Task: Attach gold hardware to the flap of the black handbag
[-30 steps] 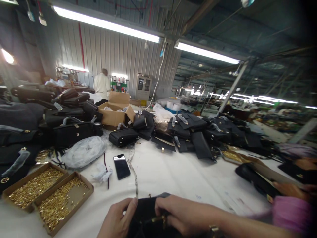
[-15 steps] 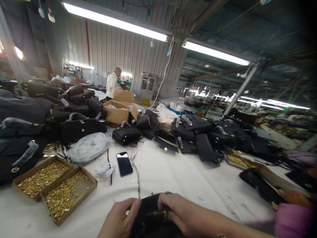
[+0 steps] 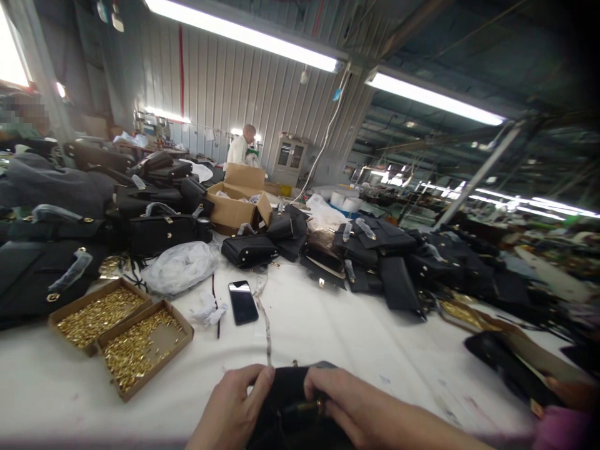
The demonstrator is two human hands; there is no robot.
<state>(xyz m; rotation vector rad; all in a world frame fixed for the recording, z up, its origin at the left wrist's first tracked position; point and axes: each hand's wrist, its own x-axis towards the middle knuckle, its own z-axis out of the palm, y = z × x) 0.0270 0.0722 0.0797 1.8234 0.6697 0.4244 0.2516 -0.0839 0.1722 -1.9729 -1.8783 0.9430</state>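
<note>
At the near edge of the white table [image 3: 328, 325], right under the camera, both hands are on a black bag [image 3: 285, 400], which lies partly cut off by the bottom of the view. The left hand [image 3: 232, 409] grips its left side, fingers curled together, thumb pressed onto the black material. The right hand [image 3: 356, 409] covers the right side, fingers bent down and pinching a small gold fitting [image 3: 315, 406] on the bag's top. The bag's long axis runs left to right between the hands; which way it opens I cannot tell, too much is hidden. Just beyond it a thin strap [image 3: 265, 319] runs away toward a dark phone [image 3: 242, 302]. To the left sit two cardboard trays of gold hardware [image 3: 124, 340], side by side. Further back, black bags [image 3: 375, 262] pile up across the table.
</note>
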